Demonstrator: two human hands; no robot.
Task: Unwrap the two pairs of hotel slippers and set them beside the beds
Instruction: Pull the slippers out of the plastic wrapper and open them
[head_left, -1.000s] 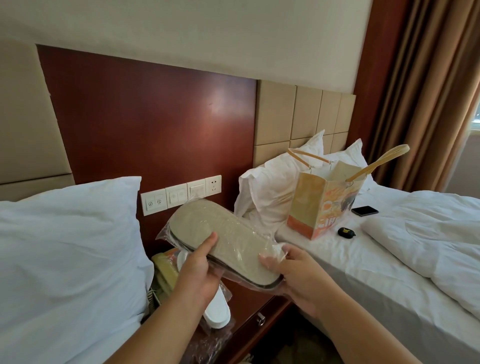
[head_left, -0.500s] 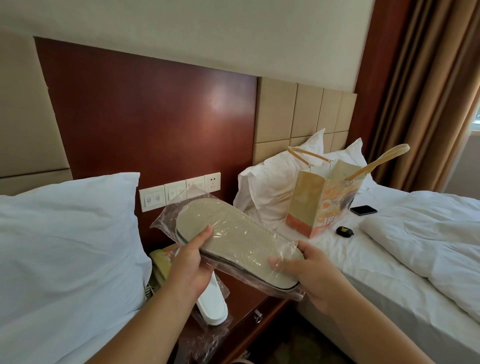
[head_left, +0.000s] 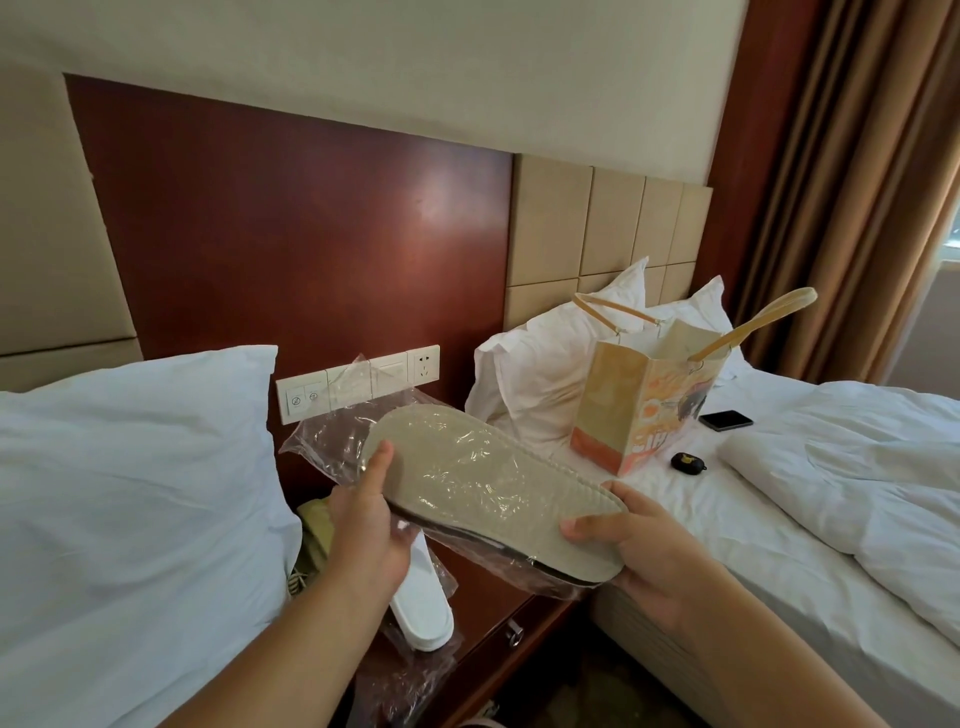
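Observation:
A pair of slippers in clear plastic wrap (head_left: 483, 483) is held sole-up above the nightstand, its beige sole facing me. My left hand (head_left: 369, 525) grips the upper left end, thumb on the sole. At the lower right end, my right hand (head_left: 649, 551) holds it from beneath with the thumb on the sole's edge. Loose wrap sticks out past the left end toward the wall. A second, white pair of slippers (head_left: 423, 603) in plastic lies on the nightstand under my left hand.
The dark wooden nightstand (head_left: 498, 618) stands between two white beds, the left bed's pillow (head_left: 130, 499) close by my left arm. On the right bed (head_left: 779, 561) stand a paper gift bag (head_left: 644, 410), a black phone (head_left: 725, 420) and a small black case (head_left: 688, 461). Wall switches (head_left: 358, 382) sit behind the wrap.
Both hands have carried the wrapped slippers slightly up and to the right, and the loose wrap at the left end now stands out more. The grips are the same.

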